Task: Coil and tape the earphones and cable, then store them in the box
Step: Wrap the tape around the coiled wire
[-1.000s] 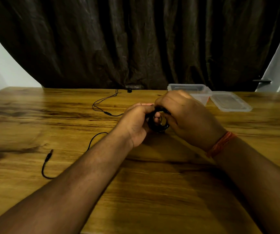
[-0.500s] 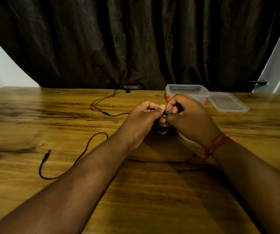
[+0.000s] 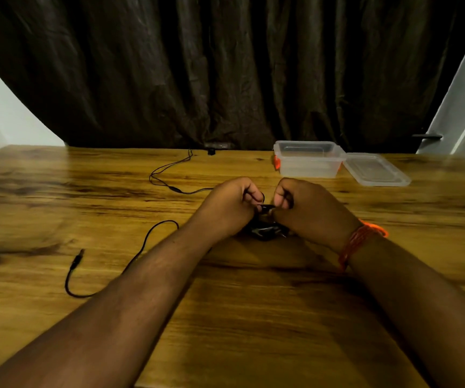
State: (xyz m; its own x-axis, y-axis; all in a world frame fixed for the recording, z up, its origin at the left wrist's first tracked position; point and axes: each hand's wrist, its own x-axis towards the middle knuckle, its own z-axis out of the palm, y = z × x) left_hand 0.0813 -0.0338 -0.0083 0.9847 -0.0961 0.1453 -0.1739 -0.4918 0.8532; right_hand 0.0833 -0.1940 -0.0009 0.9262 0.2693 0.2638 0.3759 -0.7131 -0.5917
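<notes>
- Head view shows the wooden table point(image 3: 253, 317) spread under both my forearms; the dark curtain point(image 3: 225, 65) hangs beyond my hands, at the table's far edge.
- Just past my right hand sits the clear box point(image 3: 308, 166), open; its lid point(image 3: 377, 170) lies flat beside it, further to the right.
- My left hand point(image 3: 225, 207) and right hand point(image 3: 307, 211) meet knuckle to knuckle; both have fingers curled tight, pinching a small black bundle of coiled cable point(image 3: 265, 229) between them, low over the table.
- From my left hand loose earphone cord point(image 3: 167, 177) trails away toward the curtain; another run loops near my left forearm and ends in the jack plug point(image 3: 77, 259), lying free on the wood.
- I judge the coiling step is in hand and only partly done, since much cord is still slack; whether the bundle is the earphones' own cord or the separate cable I cannot tell.
- Next I would need to draw in the slack loop by loop while keeping the bundle pinched; no tape is visible to me.
</notes>
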